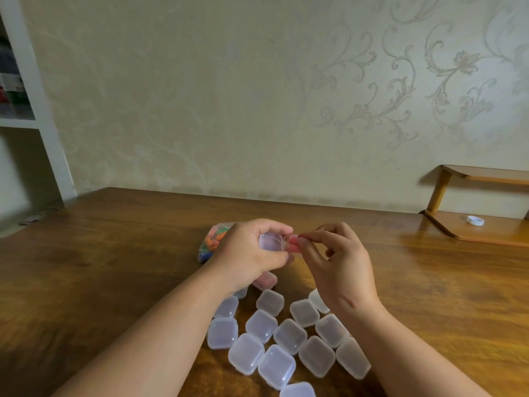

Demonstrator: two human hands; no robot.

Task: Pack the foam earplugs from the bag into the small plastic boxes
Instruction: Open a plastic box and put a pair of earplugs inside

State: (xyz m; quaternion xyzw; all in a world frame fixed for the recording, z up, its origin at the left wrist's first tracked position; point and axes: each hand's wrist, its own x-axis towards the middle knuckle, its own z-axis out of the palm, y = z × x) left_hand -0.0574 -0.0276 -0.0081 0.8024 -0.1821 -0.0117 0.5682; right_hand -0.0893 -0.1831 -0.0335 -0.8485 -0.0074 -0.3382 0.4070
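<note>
the step in hand looks like filling one box: an earplug is being seated, with the lid yet to be closed. on the table (pixel 114 267), just left of the open box and partly behind the left hand, lies the bag (pixel 213 242) of foam earplugs, orange, green and blue showing through the clear plastic. the left hand (pixel 246 253) is raised off the table, its fingers and thumb curled round the open box (pixel 270 241), gripping the half that looks to be the lid. in the right half of the open box sits a pink earplug (pixel 292 244), and the right hand (pixel 337 265) pinches it between thumb and forefinger, the other fingers loosely curled behind; whether the tips also touch the box wall i cannot tell. the two hands meet at the open box. just below the open box, half hidden by the left hand, a filled box (pixel 264 279) with pink inside rests shut on the table, and nearer the camera lie the empty boxes (pixel 286 339) in a loose cluster, all closed. the next move, i judge, calls for pressing the soft foam below the rim, letting go, then folding the lid over and snapping it while the left hand steadies the box. far right of the open box, a white cap (pixel 474 220) sits on a low wooden shelf (pixel 492 237).
</note>
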